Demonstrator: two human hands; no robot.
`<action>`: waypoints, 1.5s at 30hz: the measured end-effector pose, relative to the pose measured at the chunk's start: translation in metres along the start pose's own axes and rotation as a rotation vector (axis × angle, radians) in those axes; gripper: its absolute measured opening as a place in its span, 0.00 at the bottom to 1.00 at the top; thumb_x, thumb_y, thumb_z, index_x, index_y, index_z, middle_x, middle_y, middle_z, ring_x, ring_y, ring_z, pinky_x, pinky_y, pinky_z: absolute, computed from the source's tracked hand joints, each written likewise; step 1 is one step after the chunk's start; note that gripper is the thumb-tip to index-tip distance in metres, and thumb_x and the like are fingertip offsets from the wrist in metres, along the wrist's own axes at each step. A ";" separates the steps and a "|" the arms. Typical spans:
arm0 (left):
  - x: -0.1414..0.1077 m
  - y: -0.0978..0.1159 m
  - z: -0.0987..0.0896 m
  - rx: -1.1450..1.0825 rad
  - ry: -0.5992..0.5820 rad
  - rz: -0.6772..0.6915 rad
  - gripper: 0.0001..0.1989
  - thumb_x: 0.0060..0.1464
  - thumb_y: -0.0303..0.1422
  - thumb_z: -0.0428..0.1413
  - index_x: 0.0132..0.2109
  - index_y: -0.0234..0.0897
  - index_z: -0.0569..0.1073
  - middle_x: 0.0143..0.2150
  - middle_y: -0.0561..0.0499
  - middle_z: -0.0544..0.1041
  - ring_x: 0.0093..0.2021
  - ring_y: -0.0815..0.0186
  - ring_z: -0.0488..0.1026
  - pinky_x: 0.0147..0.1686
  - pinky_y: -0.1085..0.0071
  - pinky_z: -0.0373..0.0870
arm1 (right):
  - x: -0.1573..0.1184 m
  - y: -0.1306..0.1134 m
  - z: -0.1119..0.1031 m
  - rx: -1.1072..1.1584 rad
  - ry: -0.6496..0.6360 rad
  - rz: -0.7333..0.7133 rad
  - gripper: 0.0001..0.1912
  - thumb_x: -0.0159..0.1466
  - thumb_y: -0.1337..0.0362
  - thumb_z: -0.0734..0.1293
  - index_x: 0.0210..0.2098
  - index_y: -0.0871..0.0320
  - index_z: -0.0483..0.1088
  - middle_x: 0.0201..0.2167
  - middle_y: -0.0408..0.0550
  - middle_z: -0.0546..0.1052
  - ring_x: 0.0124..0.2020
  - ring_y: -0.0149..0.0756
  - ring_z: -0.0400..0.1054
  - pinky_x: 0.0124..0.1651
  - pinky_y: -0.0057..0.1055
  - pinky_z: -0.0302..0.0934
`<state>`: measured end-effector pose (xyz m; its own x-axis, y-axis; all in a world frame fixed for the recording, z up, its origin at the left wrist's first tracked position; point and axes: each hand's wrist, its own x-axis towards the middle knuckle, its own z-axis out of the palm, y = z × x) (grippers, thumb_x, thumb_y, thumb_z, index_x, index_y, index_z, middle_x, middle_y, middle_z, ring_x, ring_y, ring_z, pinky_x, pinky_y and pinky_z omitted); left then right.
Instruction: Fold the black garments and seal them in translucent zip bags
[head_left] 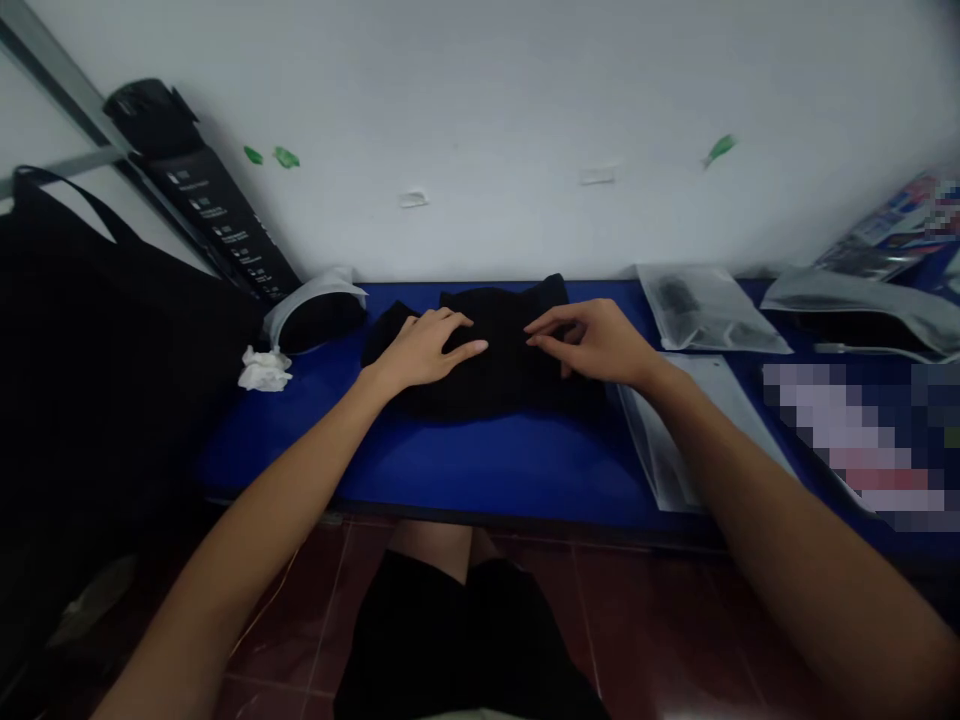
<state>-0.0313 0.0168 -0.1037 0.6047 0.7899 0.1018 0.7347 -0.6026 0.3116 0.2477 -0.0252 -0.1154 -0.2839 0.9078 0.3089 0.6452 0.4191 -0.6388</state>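
A black cloth item (pixel 491 385) lies bunched on the blue tabletop (pixel 495 465), its upper edge near the wall. My left hand (pixel 427 350) rests on its left part, palm down, thumb and fingers apart. Over its right part is my right hand (pixel 589 340), with the fingers bent and the thumb a little apart from the index finger; nothing shows between them. Under my right forearm lies a flat translucent bag (pixel 652 450).
On the right are a zip bag with a dark item (pixel 705 310) and another frosted bag (pixel 862 300). At left stand a black bag (pixel 90 380), a black bottle (pixel 210 200), a crumpled tissue (pixel 265 370) and a white-edged pouch (pixel 319 310). A white wall rises behind.
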 end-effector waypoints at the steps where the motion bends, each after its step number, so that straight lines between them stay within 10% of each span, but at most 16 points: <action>1: 0.001 0.001 -0.001 0.011 0.023 -0.009 0.26 0.71 0.54 0.46 0.60 0.42 0.74 0.62 0.42 0.75 0.64 0.47 0.69 0.67 0.42 0.59 | 0.000 0.002 0.002 -0.041 0.028 -0.020 0.13 0.64 0.62 0.69 0.46 0.54 0.82 0.42 0.48 0.85 0.31 0.41 0.78 0.38 0.40 0.73; 6: 0.007 -0.007 0.000 0.045 0.102 -0.028 0.13 0.72 0.41 0.49 0.50 0.40 0.74 0.52 0.44 0.76 0.56 0.51 0.72 0.61 0.47 0.63 | 0.004 0.010 0.018 -0.283 -0.032 -0.163 0.24 0.69 0.57 0.67 0.62 0.55 0.75 0.68 0.57 0.72 0.68 0.56 0.65 0.68 0.57 0.61; 14: 0.008 -0.017 0.005 -0.059 0.081 0.066 0.17 0.66 0.40 0.56 0.58 0.42 0.73 0.57 0.44 0.76 0.59 0.51 0.70 0.63 0.47 0.64 | 0.004 -0.008 0.005 -0.356 0.044 0.074 0.17 0.74 0.57 0.60 0.47 0.54 0.80 0.40 0.50 0.83 0.41 0.46 0.76 0.44 0.40 0.68; 19: 0.007 -0.020 0.013 -0.043 0.046 -0.026 0.32 0.69 0.52 0.50 0.73 0.43 0.62 0.76 0.39 0.60 0.75 0.42 0.56 0.71 0.37 0.51 | 0.000 0.009 0.019 -0.542 0.094 0.068 0.27 0.70 0.59 0.60 0.67 0.55 0.69 0.69 0.57 0.68 0.64 0.59 0.65 0.59 0.55 0.66; 23: 0.012 -0.033 0.017 -0.139 0.123 -0.035 0.36 0.66 0.52 0.56 0.72 0.39 0.61 0.71 0.37 0.67 0.72 0.44 0.62 0.71 0.43 0.56 | 0.001 0.031 0.027 -0.553 0.053 0.060 0.33 0.70 0.64 0.55 0.74 0.51 0.58 0.76 0.51 0.60 0.74 0.58 0.52 0.73 0.68 0.44; 28: 0.018 -0.040 0.015 -0.328 0.290 -0.020 0.33 0.54 0.33 0.68 0.65 0.41 0.70 0.53 0.45 0.77 0.52 0.58 0.76 0.58 0.56 0.74 | 0.006 0.035 0.021 -0.525 0.119 0.085 0.32 0.62 0.65 0.62 0.66 0.57 0.68 0.56 0.58 0.76 0.61 0.58 0.66 0.70 0.64 0.47; 36: 0.013 -0.019 -0.007 -0.343 0.413 0.030 0.12 0.50 0.23 0.62 0.42 0.39 0.82 0.36 0.51 0.77 0.38 0.64 0.74 0.42 0.65 0.73 | 0.007 0.013 -0.005 -0.275 0.301 -0.062 0.17 0.52 0.70 0.63 0.41 0.57 0.73 0.31 0.47 0.70 0.34 0.41 0.65 0.41 0.38 0.56; 38: 0.007 -0.017 -0.021 -0.391 0.280 0.051 0.11 0.49 0.25 0.62 0.41 0.39 0.81 0.32 0.52 0.76 0.33 0.66 0.71 0.37 0.67 0.71 | 0.004 0.005 -0.015 -0.161 0.217 -0.102 0.12 0.52 0.69 0.64 0.37 0.55 0.69 0.27 0.42 0.65 0.29 0.36 0.59 0.37 0.35 0.53; 42: -0.005 -0.020 -0.042 -0.381 -0.352 0.214 0.14 0.49 0.27 0.60 0.42 0.44 0.84 0.40 0.50 0.81 0.36 0.63 0.75 0.37 0.66 0.71 | -0.003 -0.004 -0.024 -0.105 -0.372 -0.063 0.10 0.59 0.58 0.72 0.28 0.54 0.68 0.22 0.37 0.63 0.25 0.32 0.58 0.40 0.35 0.55; 45: -0.006 -0.025 -0.040 -0.311 -0.365 0.220 0.16 0.52 0.27 0.57 0.44 0.46 0.84 0.46 0.49 0.82 0.39 0.62 0.76 0.39 0.64 0.73 | -0.002 0.000 -0.016 -0.259 -0.452 -0.013 0.21 0.64 0.46 0.72 0.25 0.54 0.67 0.21 0.38 0.68 0.26 0.33 0.63 0.48 0.40 0.56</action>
<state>-0.0657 0.0316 -0.0738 0.8428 0.5241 -0.1225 0.4861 -0.6433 0.5915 0.2599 -0.0271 -0.1049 -0.5342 0.8435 -0.0558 0.7776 0.4644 -0.4238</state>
